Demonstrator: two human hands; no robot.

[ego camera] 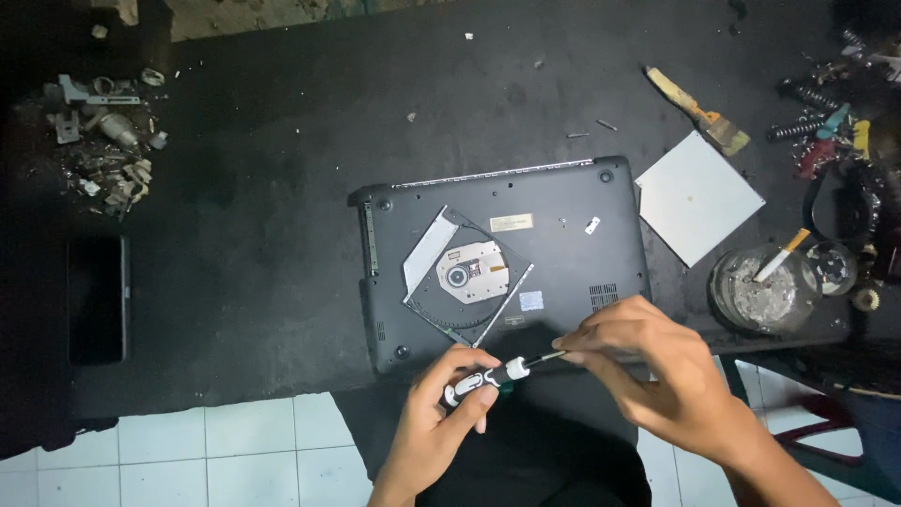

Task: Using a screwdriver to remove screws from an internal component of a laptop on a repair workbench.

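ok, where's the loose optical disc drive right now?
Head view: the silver-and-black optical disc drive lies askew on the upturned black laptop base, left of centre, just above the left hand.

My single head camera looks almost straight down from moderate height onto the bench (235,282), whose near edge meets floor tiles (216,451) below.

Dark black worktable (263,235), pale tiled floor (235,460) below, dim light, red chair (807,437) at right.
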